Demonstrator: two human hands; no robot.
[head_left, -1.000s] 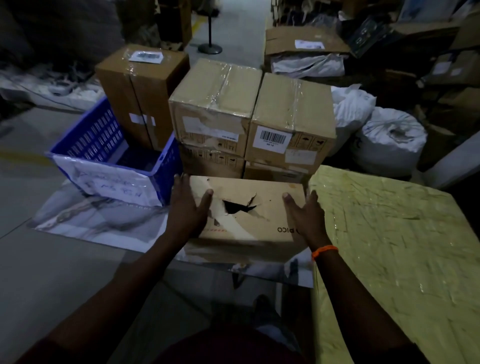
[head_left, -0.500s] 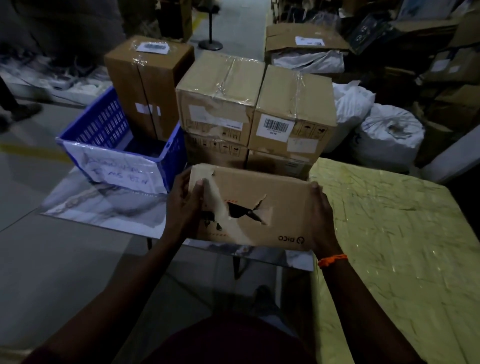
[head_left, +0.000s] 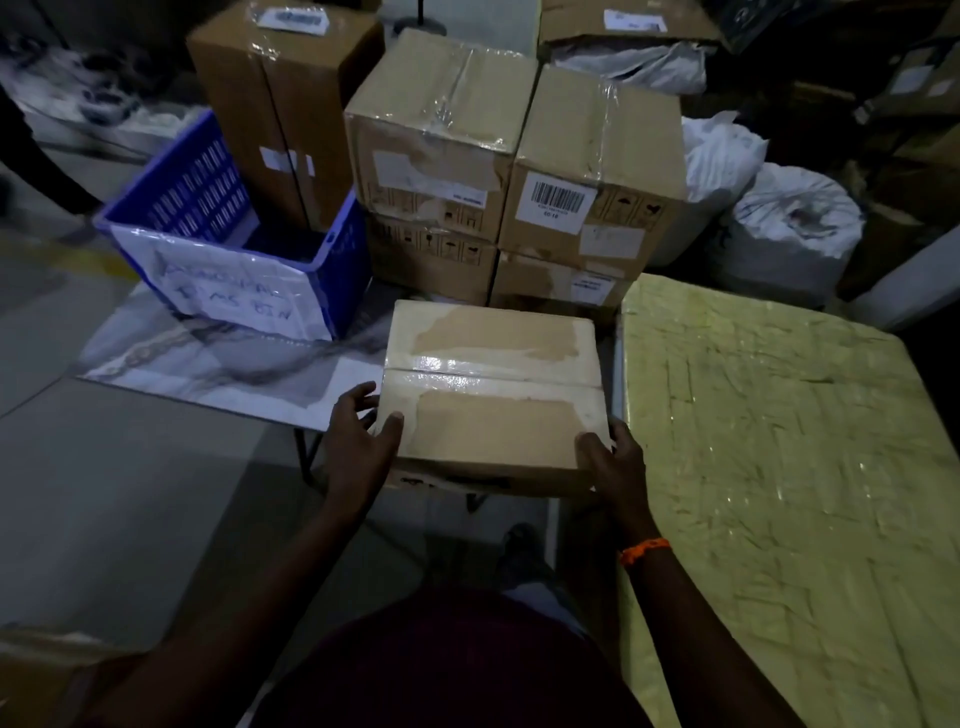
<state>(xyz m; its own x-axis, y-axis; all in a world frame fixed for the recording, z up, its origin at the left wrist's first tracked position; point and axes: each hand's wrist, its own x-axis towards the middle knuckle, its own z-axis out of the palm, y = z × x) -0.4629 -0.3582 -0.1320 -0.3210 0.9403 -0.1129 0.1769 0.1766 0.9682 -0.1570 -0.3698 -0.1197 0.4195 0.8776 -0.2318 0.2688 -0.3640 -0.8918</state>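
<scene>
Cardboard box (head_left: 493, 384) at the near right corner of the table (head_left: 218, 364), overhanging its near edge, taped seam up. Left hand (head_left: 358, 441) and right hand (head_left: 613, 462) each clasp a near corner, thumbs on top. Judged: box positioned; tape unbroken, opening remains.

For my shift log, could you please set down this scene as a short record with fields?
Held item: cardboard box, taped seam facing up, torn patches on top
Left hand: grips the box's near left corner, thumb on top
Right hand: grips the near right corner; orange wristband on that wrist
Left of box: blue crate with a handwritten paper sign, on a marbled table
Behind: stacked sealed boxes, one with a barcode label
Right: yellow wrapped surface; white sacks beyond
</scene>
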